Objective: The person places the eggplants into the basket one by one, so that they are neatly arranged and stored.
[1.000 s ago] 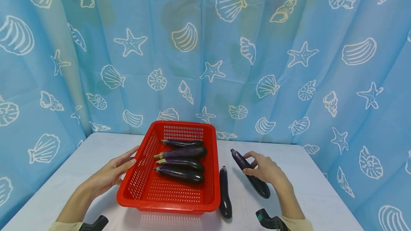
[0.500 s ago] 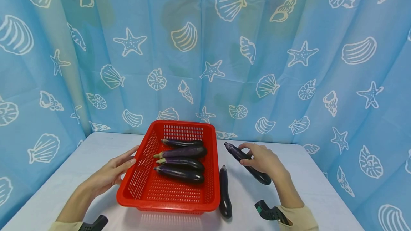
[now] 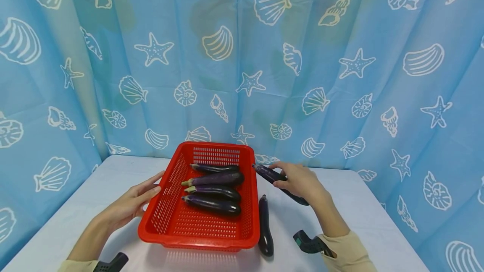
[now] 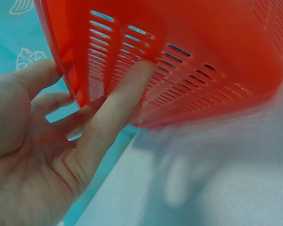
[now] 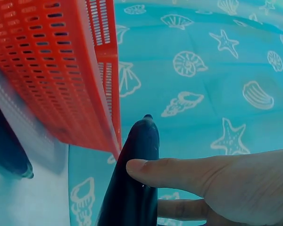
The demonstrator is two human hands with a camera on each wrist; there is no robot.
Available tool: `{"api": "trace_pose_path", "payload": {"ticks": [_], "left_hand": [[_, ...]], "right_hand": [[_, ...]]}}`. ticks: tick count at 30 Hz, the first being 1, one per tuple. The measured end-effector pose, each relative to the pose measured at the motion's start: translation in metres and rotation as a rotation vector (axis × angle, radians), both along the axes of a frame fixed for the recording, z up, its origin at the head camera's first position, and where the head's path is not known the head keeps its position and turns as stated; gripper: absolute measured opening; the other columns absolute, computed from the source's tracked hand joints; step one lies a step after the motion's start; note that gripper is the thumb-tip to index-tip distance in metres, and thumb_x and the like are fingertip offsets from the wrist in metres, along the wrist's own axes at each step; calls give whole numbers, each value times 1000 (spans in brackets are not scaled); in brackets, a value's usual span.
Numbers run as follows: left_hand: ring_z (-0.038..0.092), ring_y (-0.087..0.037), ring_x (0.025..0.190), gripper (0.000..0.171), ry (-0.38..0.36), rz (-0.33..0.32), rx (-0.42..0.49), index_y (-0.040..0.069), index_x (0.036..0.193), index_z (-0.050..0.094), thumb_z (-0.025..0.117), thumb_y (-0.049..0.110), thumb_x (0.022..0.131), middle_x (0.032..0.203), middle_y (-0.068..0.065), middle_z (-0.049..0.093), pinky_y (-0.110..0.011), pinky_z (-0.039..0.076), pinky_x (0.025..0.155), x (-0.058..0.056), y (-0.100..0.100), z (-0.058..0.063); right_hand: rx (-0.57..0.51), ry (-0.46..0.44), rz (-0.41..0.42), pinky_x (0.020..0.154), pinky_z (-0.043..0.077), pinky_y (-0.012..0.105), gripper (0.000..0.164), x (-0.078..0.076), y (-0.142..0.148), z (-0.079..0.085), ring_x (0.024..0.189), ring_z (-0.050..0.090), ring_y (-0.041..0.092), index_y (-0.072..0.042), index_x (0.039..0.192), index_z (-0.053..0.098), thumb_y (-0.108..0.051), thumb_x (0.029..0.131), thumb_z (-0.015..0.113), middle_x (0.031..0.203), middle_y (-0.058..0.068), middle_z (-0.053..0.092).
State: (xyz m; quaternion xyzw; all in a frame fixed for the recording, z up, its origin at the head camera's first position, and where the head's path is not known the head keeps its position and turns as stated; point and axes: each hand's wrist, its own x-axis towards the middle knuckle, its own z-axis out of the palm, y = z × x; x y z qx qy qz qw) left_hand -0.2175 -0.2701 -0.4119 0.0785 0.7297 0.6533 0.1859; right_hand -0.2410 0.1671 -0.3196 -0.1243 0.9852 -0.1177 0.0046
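Observation:
My right hand (image 3: 298, 181) pinches a dark purple eggplant (image 3: 266, 173) between thumb and fingers, above the table to the right of the red basket (image 3: 200, 241). Its stem end points at the basket's right rim; the right wrist view shows the thumb lying across the eggplant (image 5: 132, 188). At the basket's left side, my left hand (image 3: 126, 205) touches the slotted wall with fairly straight fingers, the thumb (image 4: 118, 103) against the outside. Several eggplants (image 3: 213, 205) lie crosswise inside the basket, side by side.
Another eggplant (image 3: 265, 228) lies lengthwise on the white table (image 3: 363, 221), close beside the basket's right wall. Behind the table hangs a blue curtain (image 3: 242, 53) printed with shells and starfish.
My right hand has carried its eggplant up and leftward from the table's right side toward the basket's right rim. The left hand, the basket and the other eggplants stay where they were.

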Motion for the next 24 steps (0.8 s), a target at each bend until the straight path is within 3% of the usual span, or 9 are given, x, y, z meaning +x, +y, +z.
{"api": "trace_pose_path", "payload": {"ticks": [11,24], "left_hand": [[54,-25,114,57,3,-12,10,39,143,13,42,33,95,148,-13,26,-55,50,77,-1,-1,-1],[54,-25,115,57,-1,2,8,39,143,14,43,34,95,148,-13,26,-54,50,77,-1,0,0]], "right_hand": [[7,16,67,64,50,30,46,-3,-31,9,72,53,15,-28,120,57,-28,77,71,81,-2,63],[-31,28,179,74,55,35,46,-4,-70,14,91,56,19,-23,119,58,-25,76,72,111,4,64]]}}
